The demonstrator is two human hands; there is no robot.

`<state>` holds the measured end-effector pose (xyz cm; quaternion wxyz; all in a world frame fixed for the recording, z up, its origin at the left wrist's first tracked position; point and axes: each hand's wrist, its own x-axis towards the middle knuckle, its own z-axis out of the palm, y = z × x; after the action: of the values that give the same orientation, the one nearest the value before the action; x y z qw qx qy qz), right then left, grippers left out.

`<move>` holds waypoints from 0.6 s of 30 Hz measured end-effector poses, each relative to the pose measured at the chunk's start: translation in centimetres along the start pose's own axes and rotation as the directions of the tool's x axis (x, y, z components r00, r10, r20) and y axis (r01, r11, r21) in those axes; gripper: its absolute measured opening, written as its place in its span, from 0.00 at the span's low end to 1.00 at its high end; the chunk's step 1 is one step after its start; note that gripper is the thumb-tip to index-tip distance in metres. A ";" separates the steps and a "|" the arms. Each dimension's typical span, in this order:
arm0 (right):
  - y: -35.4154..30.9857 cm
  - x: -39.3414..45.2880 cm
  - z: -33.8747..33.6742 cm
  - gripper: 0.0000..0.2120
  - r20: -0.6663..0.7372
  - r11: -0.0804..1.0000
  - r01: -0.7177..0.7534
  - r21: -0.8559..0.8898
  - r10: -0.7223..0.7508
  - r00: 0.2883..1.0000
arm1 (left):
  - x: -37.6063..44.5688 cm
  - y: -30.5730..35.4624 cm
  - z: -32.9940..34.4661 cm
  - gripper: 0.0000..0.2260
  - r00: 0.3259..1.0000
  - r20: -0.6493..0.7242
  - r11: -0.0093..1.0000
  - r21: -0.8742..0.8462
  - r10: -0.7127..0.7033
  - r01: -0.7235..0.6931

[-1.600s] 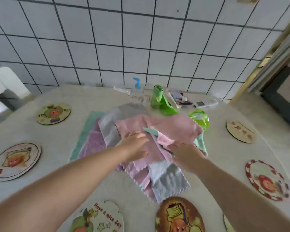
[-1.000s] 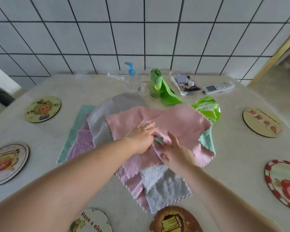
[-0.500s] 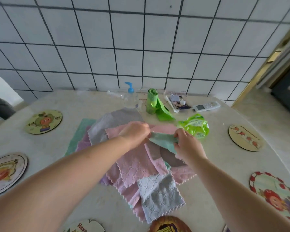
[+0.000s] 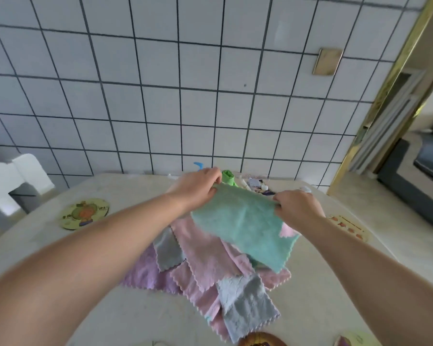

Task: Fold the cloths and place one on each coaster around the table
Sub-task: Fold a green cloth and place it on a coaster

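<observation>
A teal cloth (image 4: 248, 228) is lifted above the table, spread between both hands. My left hand (image 4: 198, 188) pinches its far left corner and my right hand (image 4: 296, 208) pinches its far right corner. Its near edge hangs over a loose pile of pink, grey and purple cloths (image 4: 205, 268) lying on the table. A round coaster (image 4: 84, 213) lies at the far left, another coaster (image 4: 348, 227) at the right, partly behind my right arm. The rims of two more coasters (image 4: 260, 340) show at the bottom edge.
At the table's far edge by the tiled wall stand a green roll (image 4: 228, 178), a blue pump top (image 4: 198, 165) and small clutter (image 4: 256, 184). A white chair (image 4: 13, 181) stands at the left. A doorway opens at the right.
Both hands pulled the teal cloth out of the pile and raised it, spreading it wide. The view tilted upward, so more wall and less of the near table shows.
</observation>
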<state>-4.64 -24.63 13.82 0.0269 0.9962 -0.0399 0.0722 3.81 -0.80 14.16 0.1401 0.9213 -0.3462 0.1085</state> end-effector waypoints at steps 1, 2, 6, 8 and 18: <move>-0.1 0.0 -0.8 0.09 -0.025 1.000 -0.011 -0.006 0.011 1.000 | -0.3 -0.2 -1.0 0.08 1.000 -0.024 1.000 -0.004 -0.007 0.007; -0.3 0.1 -1.6 0.11 -0.053 1.000 -0.013 -0.014 0.012 0.999 | -0.5 -0.4 -2.0 0.09 0.999 -0.045 1.000 -0.005 -0.016 0.016; -1.3 0.8 -4.7 0.12 -0.155 1.000 0.001 -0.012 -0.003 0.988 | -1.6 -2.1 -6.0 0.12 0.991 -0.107 0.989 0.113 -0.083 0.095; -1.7 1.3 -5.8 0.11 -0.174 0.999 -0.014 0.048 0.022 0.985 | -2.3 -3.0 -8.0 0.16 0.983 -0.127 0.971 0.182 -0.130 0.152; -5.7 1.8 -9.5 0.02 -0.236 0.702 0.050 0.711 0.172 0.956 | -7.2 -6.5 -12.8 0.08 0.790 -0.380 0.833 -0.480 -0.480 0.275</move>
<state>-3.73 -18.51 23.19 -0.3555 0.9063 -0.0380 0.2254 1.58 12.51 22.79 0.4268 0.8659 -0.1185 0.2322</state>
